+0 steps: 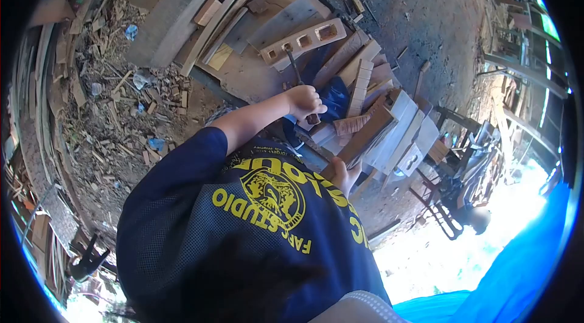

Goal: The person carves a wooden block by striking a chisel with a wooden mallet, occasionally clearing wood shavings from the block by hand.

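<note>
My left hand (304,102) is closed round a long, thin tool (294,70), probably a chisel. Its narrow end reaches up to a pale wooden block (302,43) with several square holes, and its brown handle end shows below my fist. Lower right, my right hand (345,176) grips the near end of a brown wooden piece (368,137), its fingers partly hidden. Beside this piece lie stacked wooden blocks (398,134). A notched strip of wood (360,87) lies between the stack and the holed block.
Long planks (182,10) and a curved board (234,11) lie at the upper left. Wood scraps (176,95) litter the ground on the left. A dark wooden chair-like frame (435,204) is at the right, near a blue sheet (517,268). A loose handled tool (421,76) lies beyond the stack.
</note>
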